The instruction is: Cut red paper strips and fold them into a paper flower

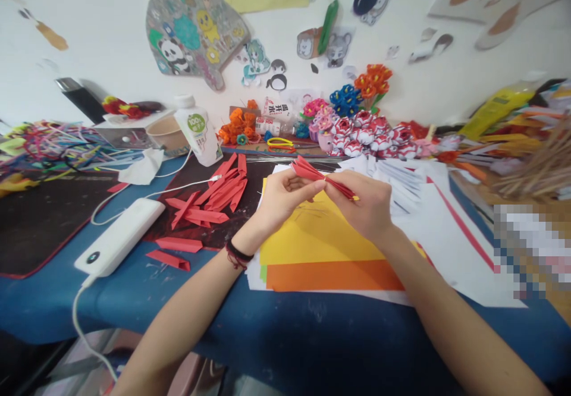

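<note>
A bundle of folded red paper strips point(307, 169) is held between my two hands, above a stack of coloured paper. My left hand point(289, 191) pinches it from the left, fingers curled behind. My right hand point(363, 203) closes round its other end, near a narrow pale tie at the middle. Beneath them lies a yellow paper sheet point(307, 244) with several thin wires on it, over an orange sheet point(334, 275). Left of my hands is a pile of folded red paper pieces point(218, 191) on a black mat point(178, 173).
A white power bank point(120, 238) with cables lies at left. Behind stand a white bottle point(198, 131) and red-white paper flowers point(370, 134). White paper strips point(401, 182) and wooden sticks point(530, 152) lie at right. The blue tabletop point(214, 307) ends in front of me.
</note>
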A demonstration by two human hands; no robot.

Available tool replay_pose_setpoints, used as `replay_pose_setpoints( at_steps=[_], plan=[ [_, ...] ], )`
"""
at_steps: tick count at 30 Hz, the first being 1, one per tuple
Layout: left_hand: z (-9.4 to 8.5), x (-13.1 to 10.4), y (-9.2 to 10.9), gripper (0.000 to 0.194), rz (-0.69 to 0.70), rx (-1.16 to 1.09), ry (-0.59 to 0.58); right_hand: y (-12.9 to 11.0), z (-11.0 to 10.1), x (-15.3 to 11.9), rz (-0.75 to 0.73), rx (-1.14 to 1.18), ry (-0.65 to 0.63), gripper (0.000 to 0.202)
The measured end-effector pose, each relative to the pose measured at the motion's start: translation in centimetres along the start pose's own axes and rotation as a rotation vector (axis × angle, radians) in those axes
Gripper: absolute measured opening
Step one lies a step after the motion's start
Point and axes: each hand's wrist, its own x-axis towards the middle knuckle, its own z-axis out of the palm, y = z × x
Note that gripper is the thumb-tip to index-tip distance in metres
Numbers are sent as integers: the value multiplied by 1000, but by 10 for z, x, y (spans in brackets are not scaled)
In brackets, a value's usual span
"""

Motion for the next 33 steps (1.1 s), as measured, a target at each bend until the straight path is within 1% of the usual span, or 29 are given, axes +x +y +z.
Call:
replay_pose_setpoints(
  at_steps=[4, 9, 15, 20, 27, 33],
  plan=[
    [-2, 1, 0, 33, 15, 10, 8, -3, -1, 2, 44, 53, -17, 16],
    [-6, 3, -1, 37, 14, 22, -16, -3, 1, 2, 96, 114, -22, 14],
    [-10, 5, -1, 38, -7, 44, -34, -1, 1, 1, 113, 138, -56, 15],
    [-10, 4, -1, 37, -4, 38, -43, -1, 2, 1, 120, 142, -49, 15],
    [-10, 5, 1, 40, -6, 45, -26, 0, 3, 0, 224, 215, -87, 17],
    [-13, 5, 2, 40, -10, 64, -71, -2, -2, 3, 246, 296, -151, 21]
  ],
)
